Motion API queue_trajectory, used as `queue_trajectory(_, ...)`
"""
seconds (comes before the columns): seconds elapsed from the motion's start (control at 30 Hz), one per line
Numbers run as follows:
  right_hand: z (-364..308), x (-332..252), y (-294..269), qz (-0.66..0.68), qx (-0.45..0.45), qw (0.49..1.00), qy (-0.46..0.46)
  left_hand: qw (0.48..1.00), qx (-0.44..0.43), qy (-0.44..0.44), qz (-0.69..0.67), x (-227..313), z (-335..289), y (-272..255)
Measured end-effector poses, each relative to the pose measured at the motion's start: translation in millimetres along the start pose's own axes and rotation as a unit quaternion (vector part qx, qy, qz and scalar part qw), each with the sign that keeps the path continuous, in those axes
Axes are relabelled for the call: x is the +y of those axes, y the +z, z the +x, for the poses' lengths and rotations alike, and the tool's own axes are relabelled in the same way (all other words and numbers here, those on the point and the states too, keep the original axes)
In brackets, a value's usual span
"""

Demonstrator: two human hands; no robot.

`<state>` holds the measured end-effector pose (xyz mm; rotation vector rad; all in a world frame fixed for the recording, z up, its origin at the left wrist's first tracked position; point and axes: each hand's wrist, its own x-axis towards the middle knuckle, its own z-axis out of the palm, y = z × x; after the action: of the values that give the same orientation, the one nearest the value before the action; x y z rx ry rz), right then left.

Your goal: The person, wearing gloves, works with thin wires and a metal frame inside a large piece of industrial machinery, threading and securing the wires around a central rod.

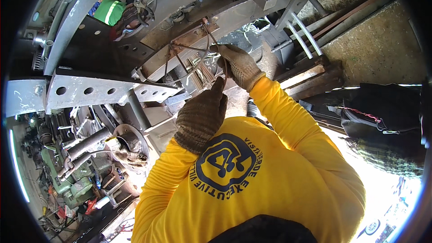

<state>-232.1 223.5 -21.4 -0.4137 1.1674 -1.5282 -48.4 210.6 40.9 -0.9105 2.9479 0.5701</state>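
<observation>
Gloved hands work close together from where I stand: the right hand (240, 66) is farther out, its fingers bent inward around a thin curved rod (217, 43), leaving little gap. Just below it, the left hand (200, 116) points its forefinger up at the rod's near end; its other fingers are mostly hidden, so I can't tell how far they're curled or whether they grip anything. That rod rises from between the hands, away from the person's body, toward a rusty plate (193, 39) ahead and left of the right hand. Left of both hands' fingertips curves a thin metal frame (180, 63) with straight crossbars; whether it joins the rod isn't clear. Under its curve, between the hands and the frame, lies a bundle of thin brown rods (202, 75). Well left of the left hand, a grey beam (100, 92) shows a row of round holes.
</observation>
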Motion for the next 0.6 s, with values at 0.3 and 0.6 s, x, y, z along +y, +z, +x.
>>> queue_trajectory(0.3,4.4,6.4,0.2,-0.011,0.006,1.000,-0.020,1.000,-0.012,0.000,0.004,-1.6,-1.0,0.9)
queue_trajectory(0.6,5.7,7.8,-3.6,-0.009,0.009,1.000,-0.024,0.999,-0.030,-0.016,0.025,2.0,2.7,2.5)
